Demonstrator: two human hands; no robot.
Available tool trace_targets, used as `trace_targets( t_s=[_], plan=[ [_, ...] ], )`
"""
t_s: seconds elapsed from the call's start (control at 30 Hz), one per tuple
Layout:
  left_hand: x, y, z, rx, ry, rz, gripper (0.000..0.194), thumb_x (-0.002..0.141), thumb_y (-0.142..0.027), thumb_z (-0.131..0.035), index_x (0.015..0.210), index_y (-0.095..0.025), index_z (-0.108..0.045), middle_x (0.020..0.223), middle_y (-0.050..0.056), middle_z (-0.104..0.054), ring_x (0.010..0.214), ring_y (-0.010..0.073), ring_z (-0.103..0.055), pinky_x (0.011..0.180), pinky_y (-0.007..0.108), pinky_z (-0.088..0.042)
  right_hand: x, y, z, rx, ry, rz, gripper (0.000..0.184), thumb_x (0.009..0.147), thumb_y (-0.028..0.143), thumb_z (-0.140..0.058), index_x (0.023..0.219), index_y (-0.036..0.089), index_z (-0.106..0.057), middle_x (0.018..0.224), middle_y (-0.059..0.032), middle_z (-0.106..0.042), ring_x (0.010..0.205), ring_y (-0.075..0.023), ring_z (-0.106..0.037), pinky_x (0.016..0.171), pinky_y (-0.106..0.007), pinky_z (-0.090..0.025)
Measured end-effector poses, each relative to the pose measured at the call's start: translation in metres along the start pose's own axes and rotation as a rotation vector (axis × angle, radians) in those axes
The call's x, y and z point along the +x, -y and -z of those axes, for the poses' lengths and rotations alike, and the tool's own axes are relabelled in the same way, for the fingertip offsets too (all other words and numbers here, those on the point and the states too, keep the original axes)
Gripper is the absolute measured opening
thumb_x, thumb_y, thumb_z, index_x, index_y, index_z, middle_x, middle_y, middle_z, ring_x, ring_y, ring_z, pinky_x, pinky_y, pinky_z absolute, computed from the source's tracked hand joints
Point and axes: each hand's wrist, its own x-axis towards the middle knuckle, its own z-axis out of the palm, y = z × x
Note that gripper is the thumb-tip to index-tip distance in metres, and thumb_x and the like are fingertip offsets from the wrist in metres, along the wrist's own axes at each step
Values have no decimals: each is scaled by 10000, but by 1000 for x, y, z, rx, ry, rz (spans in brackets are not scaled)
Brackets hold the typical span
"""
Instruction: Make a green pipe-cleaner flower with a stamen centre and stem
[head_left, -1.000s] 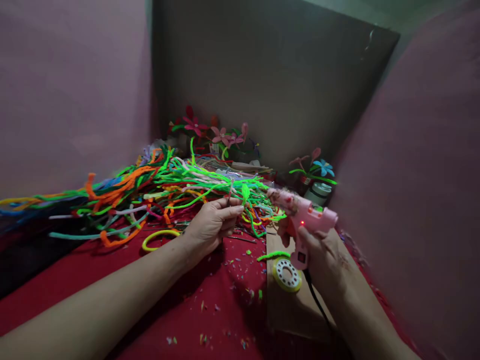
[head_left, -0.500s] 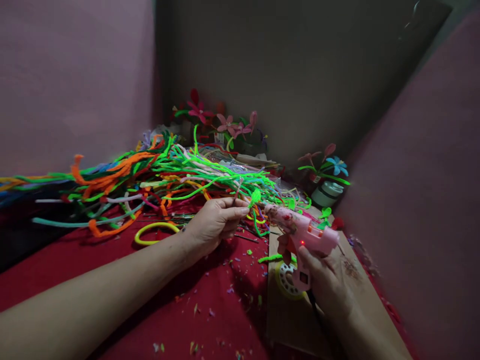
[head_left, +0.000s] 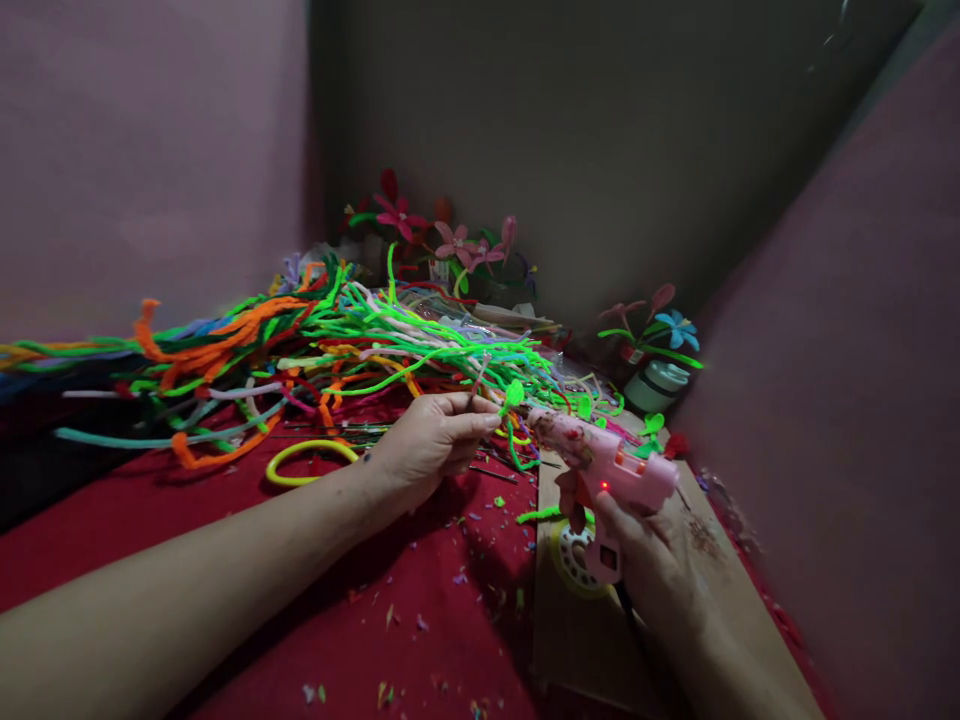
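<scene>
My left hand (head_left: 431, 447) is closed in a pinch on a thin stem with a small green pipe-cleaner leaf (head_left: 513, 394) at its tip. My right hand (head_left: 645, 555) grips a pink glue gun (head_left: 611, 470) whose red light is on. Its nozzle points left, right beside the green leaf. Behind both hands lies a big heap of coloured pipe cleaners (head_left: 300, 350), mostly green and orange.
A red cloth (head_left: 420, 620) strewn with small cuttings covers the surface. A cardboard sheet (head_left: 577, 630) with a tape roll (head_left: 570, 558) lies under the gun. A yellow ring (head_left: 307, 462) is at the left. Finished pipe-cleaner flowers (head_left: 450, 240) and a white jar (head_left: 656, 385) stand at the back.
The glue gun's nozzle has moved down and left, closer to the green leaf. The view has shifted slightly; my left hand keeps its pinch.
</scene>
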Motion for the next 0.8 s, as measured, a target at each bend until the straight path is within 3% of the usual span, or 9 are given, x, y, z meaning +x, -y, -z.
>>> trace_targets(
  t_s=[0.27,0.53,0.8],
  plan=[
    [0,2,2,13,9,-11,101,711,-197,-638,749,-160,-553,481,-90,-284,370,16,-183,374,189,-90,1,7,-2,26,9,-42,244,734,360,-586,867,171,-662,619,-25,-590,494,-136,-481,457,-247,-407],
    [-1,1,-1,21,-8,12,111,722,-192,-630,750,-154,-529,470,-91,-297,362,13,-182,374,197,-70,2,16,-2,-86,26,-11,286,731,322,-593,978,196,-665,585,-14,-574,482,-140,-475,443,-243,-421],
    [0,0,-1,9,-14,10,122,710,-184,-642,744,-151,-530,476,-92,-309,361,9,-187,374,195,-68,-4,-11,2,19,-12,-58,244,759,380,-586,866,171,-652,597,-28,-574,507,-143,-493,432,-235,-393]
  ],
)
